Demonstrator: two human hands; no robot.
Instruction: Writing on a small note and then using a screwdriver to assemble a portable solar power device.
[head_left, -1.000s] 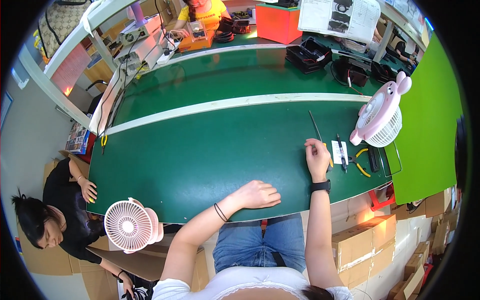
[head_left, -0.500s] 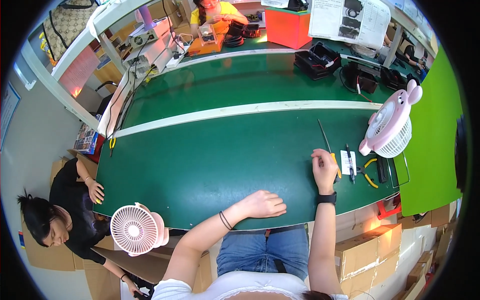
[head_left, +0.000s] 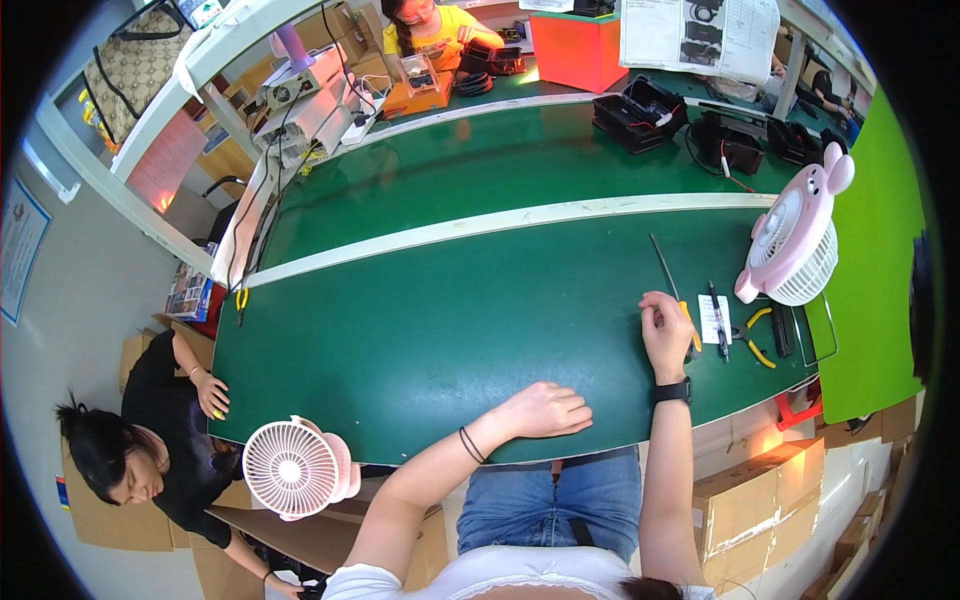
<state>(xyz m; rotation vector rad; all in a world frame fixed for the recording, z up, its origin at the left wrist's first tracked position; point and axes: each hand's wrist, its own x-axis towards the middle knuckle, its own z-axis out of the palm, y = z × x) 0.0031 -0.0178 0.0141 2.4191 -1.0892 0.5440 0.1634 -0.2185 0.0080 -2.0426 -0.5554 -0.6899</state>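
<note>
My left hand lies palm down on the green table near its front edge, with fingers loosely curled and nothing visible in them. Further right, my right hand also rests with bent fingers and holds nothing I can see. Right beside it lies a screwdriver, its yellow handle partly behind the hand. To the right come a white slip of paper, a black pen lying on it, and yellow-handled pliers. A pink fan with rabbit ears stands beyond them.
A round pink fan is at the front left corner, near a person in black whose hand touches the table edge. Small yellow pliers lie far left. A white rail crosses the table. Black cases and another person are beyond.
The whole view has shifted slightly, so everything sits a little further right. My hands keep their places on the table. The person across the table has raised a hand slightly.
</note>
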